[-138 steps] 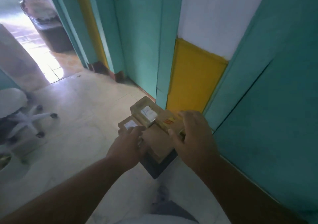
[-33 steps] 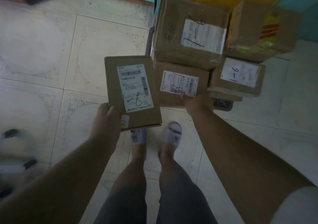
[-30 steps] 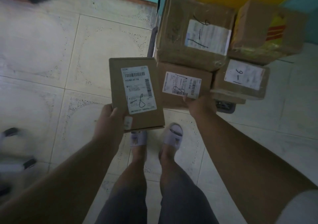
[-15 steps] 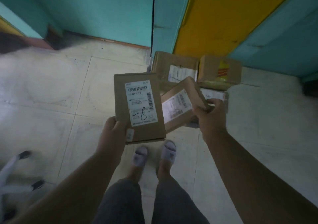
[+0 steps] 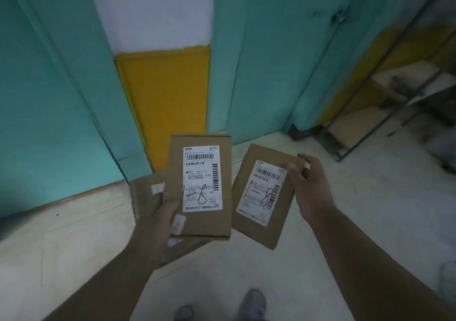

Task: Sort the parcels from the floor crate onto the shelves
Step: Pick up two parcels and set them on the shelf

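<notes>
My left hand (image 5: 160,229) grips a flat brown cardboard parcel (image 5: 199,224) by its lower left corner; its white label bears a barcode and a handwritten "1-8". My right hand (image 5: 312,190) holds a second brown parcel (image 5: 256,229) by its upper right edge, tilted, with a similar white label marked with an 8. Both parcels are raised in front of me, side by side. Part of another brown box (image 5: 145,192) shows on the floor behind the left parcel. The floor crate is hidden.
A metal shelf rack (image 5: 385,113) with cardboard boxes on its low levels stands at the right. Teal panels (image 5: 49,98) and a yellow and white wall strip (image 5: 165,93) face me. Pale tiled floor (image 5: 61,246) lies below, with my feet at the bottom edge.
My right hand has lifted the second parcel off the stack and holds it up beside the first. My view has risen and turned right, so the shelf rack has come into sight.
</notes>
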The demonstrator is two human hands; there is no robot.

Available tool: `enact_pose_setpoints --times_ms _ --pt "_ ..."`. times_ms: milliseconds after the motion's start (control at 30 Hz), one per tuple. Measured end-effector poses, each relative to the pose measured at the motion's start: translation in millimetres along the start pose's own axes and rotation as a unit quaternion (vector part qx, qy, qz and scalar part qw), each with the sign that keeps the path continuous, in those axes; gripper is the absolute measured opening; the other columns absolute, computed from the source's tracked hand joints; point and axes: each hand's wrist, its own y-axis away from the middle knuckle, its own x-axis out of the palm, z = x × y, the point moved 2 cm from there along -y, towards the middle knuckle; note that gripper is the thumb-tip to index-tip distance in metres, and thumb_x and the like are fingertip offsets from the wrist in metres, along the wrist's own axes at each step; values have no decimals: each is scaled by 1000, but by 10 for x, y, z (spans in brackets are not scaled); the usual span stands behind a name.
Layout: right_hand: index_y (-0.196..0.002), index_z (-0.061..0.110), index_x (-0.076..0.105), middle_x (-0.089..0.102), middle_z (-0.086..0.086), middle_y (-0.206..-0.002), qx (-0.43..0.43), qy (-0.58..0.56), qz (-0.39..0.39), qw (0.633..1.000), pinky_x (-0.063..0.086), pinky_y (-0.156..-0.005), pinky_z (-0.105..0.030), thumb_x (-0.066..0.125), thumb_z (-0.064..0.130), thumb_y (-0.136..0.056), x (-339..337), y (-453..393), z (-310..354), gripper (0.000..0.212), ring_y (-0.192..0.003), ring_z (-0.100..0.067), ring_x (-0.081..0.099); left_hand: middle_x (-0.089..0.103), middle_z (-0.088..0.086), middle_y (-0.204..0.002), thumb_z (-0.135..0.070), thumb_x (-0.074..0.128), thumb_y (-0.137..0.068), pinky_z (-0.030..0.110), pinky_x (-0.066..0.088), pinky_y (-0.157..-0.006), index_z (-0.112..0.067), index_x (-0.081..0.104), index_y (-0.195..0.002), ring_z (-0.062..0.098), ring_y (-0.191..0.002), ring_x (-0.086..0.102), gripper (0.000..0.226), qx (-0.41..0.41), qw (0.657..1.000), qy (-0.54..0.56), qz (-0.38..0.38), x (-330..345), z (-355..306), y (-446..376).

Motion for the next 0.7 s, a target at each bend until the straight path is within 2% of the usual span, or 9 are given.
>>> enact_pose_setpoints --times_ms 67,133,200,300,433,533,633,700 --pt "-133 39 50 65 -4 -121 2 -21 -44 999 59 -73 -37 57 34 -99 -423 -44 3 35 -96 -22 69 72 -7 -107 -40 54 -99 29 57 -64 -35 64 -111 17 -95 69 16 33 998 -35 49 384 -160 47" --pt "-132 45 50 65 -4 -123 -8 -20 -80 997 59 -84 -44 54 35 -100 -884 -117 -39 34 -101 -24 67 70 -9 -103 -39 57 -97 37 57 -76 -37 58 -109 13 -92 66 12 62 994 -62 72 838 -301 69" --pt "-134 42 50 66 -5 -120 -18 -16 -110 994 58 -78 -39 51 33 -102 -1374 -205 -126 34 -98 -22 68 66 -9 -100 -39 57 -97 37 54 -76 -33 56 -112 10 -89 62 15 88 987 -97 97 1371 -401 68" --pt "-139 35 48 65 -3 -116 -21 -2 -155 988 52 -66 -29 47 30 -104 -2190 -375 -262 35 -93 -17 67 71 -5 -100 -37 59 -97 38 56 -72 -30 59 -111 15 -88 67 15 106 980 -117 123 2233 -460 75" --pt "-139 31 48 62 7 -101 -4 -10 -210 978 47 -57 -24 45 29 -105 -3426 -679 -346 34 -82 -10 64 75 -9 -96 -44 63 -92 49 57 -85 -37 63 -105 18 -88 72 15 112 976 -129 137 3396 -466 40" --pt "-134 33 51 67 -2 -105 11 -29 -221 975 51 -53 -24 45 33 -105 -4255 -938 -318 30 -81 -15 69 75 -9 -97 -44 65 -86 46 57 -82 -32 63 -104 16 -85 72 22 143 967 -139 158 4265 -573 126" --pt "-127 25 57 70 -6 -100 14 -58 -240 969 49 -46 -17 47 31 -104 -4896 -1309 -279 26 -68 -8 70 73 -4 -95 -32 64 -93 34 53 -74 -25 62 -100 18 -83 70 10 159 960 -146 181 5088 -670 155" --pt "-125 20 59 71 -8 -98 11 -76 -245 966 49 -45 -17 48 29 -105 -5173 -1585 -275 24 -62 -5 70 72 -2 -95 -30 62 -95 33 52 -72 -22 61 -102 18 -81 69 11 171 954 -153 191 5570 -712 87"
